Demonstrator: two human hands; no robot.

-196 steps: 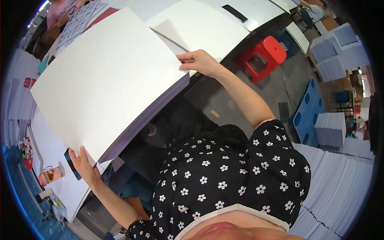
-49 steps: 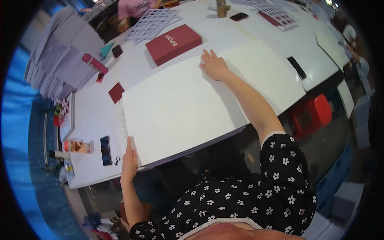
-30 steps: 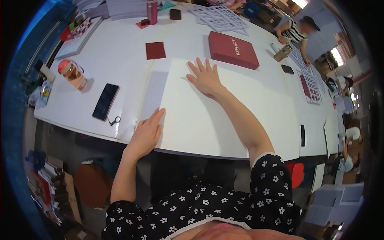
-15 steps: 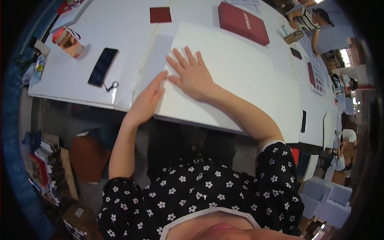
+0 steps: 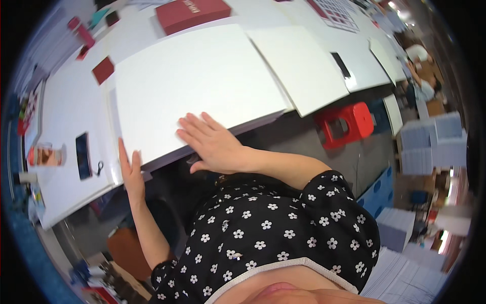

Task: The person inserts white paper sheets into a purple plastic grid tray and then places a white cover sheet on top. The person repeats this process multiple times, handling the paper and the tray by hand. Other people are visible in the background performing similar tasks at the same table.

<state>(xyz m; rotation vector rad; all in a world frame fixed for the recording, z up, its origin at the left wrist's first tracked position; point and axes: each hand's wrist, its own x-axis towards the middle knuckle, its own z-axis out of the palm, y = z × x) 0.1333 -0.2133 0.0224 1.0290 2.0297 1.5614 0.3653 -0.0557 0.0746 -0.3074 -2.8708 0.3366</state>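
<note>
A large white board or stack of sheets (image 5: pixel 192 76) lies at the table's front edge, its darker side showing along the near edge. At its near left corner my left hand (image 5: pixel 131 172) is upright against the side, fingers straight and thumb apart. My right hand (image 5: pixel 215 147) rests with flat, stretched fingers over the near edge, its thumb below the rim. Neither hand grips anything. Just right of the stack lies another white board (image 5: pixel 304 66), sticking out past the table edge.
On the left stand a phone (image 5: pixel 82 156) and a drink bottle (image 5: pixel 46 155). A dark red box (image 5: pixel 192 15) lies beyond the stack, a red square card (image 5: pixel 104 70) to its left. A red stool (image 5: pixel 347 125) stands right of me. Another person (image 5: pixel 424 86) sits far right.
My view has swung to the right, bringing the second board and stool into sight. My right hand has slid from the stack's left part to its near edge; my left moved toward the near corner.
</note>
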